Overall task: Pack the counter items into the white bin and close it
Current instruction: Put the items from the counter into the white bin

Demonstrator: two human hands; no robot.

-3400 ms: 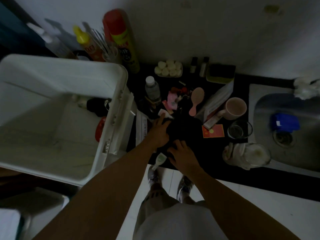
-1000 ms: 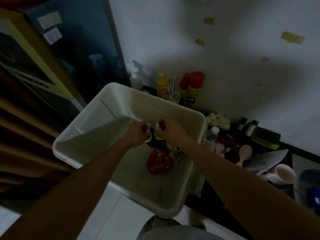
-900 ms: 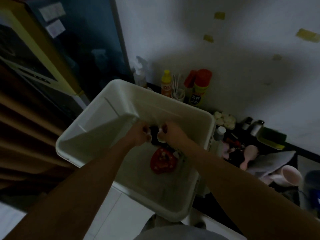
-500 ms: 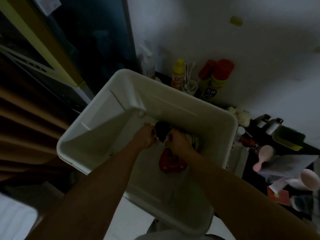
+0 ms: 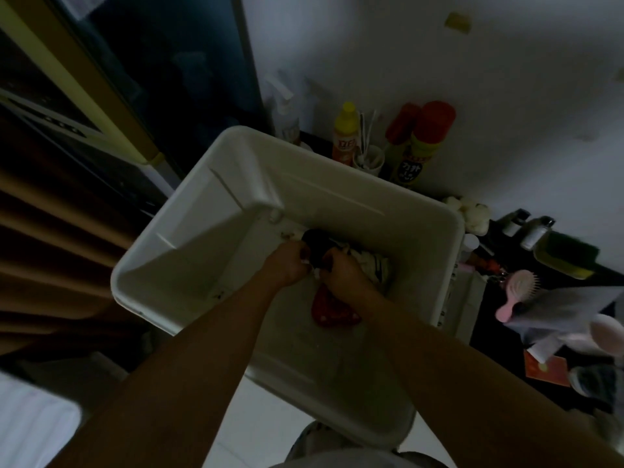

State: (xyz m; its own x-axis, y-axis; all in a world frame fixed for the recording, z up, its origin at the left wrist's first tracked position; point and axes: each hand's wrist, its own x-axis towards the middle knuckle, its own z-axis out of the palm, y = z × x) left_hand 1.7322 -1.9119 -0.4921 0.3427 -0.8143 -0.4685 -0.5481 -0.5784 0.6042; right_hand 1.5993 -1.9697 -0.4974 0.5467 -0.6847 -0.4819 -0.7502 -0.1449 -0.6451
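Note:
The open white bin [image 5: 189, 251] stands left of the dark counter, its lid [image 5: 467, 309] hanging down the right side. Both my hands are deep inside it, close together near the far wall. My left hand [image 5: 286, 265] pinches a small white item [image 5: 306, 262]. My right hand [image 5: 341, 274] curls round another small white item [image 5: 317, 272]. Just beyond my fingers lies a black object [image 5: 315, 244], with a white patterned item [image 5: 369, 261] to its right. A red item [image 5: 332, 312] lies on the bin floor under my right wrist.
On the counter [image 5: 506, 336] right of the bin lie a pink hairbrush [image 5: 518, 292], a pink mug [image 5: 607, 336], grey paper packaging [image 5: 574, 302], a red card [image 5: 547, 369], cotton balls [image 5: 474, 212], small bottles [image 5: 537, 233] and a sponge [image 5: 567, 256]. Spray cans [image 5: 427, 140] and a yellow bottle [image 5: 345, 136] stand by the wall.
My hands lifted small white items off the counter and carried them left into the bin. Over the last second they sank lower toward the black object and red item.

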